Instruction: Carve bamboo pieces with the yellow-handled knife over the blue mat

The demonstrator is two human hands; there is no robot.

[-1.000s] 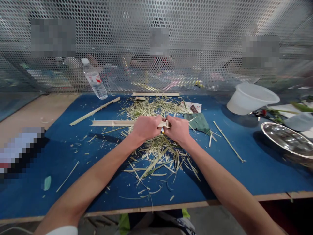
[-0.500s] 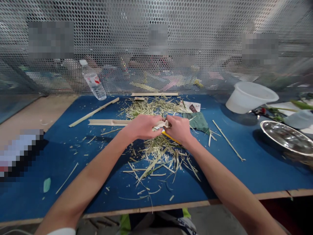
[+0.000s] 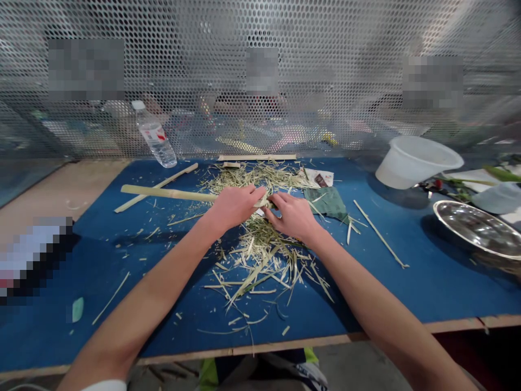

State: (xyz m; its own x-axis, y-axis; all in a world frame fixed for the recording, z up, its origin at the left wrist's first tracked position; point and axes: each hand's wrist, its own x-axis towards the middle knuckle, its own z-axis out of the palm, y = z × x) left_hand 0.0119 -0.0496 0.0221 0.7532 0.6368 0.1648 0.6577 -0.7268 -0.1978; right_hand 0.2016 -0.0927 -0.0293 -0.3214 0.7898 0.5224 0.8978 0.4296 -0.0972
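My left hand [image 3: 233, 206] is closed around the right end of a long pale bamboo strip [image 3: 166, 193] that sticks out to the left above the blue mat [image 3: 122, 255]. My right hand [image 3: 292, 215] sits just to its right, fingers pinched at the same end of the strip. What the right fingers grip is too small to name. Both hands hover over a heap of thin bamboo shavings [image 3: 260, 255].
A second bamboo strip [image 3: 157, 187] and a water bottle [image 3: 154, 136] lie at the back left, a thin stick [image 3: 380, 234] and green leaf [image 3: 328, 200] to the right. A white tub [image 3: 415, 160] and steel bowl [image 3: 474, 228] stand at the far right. Perforated metal screen behind.
The strip in my left hand has lifted off the mat and tilted, its far end swinging further left. My right hand has dropped slightly and its fingers have shifted at the strip's end.
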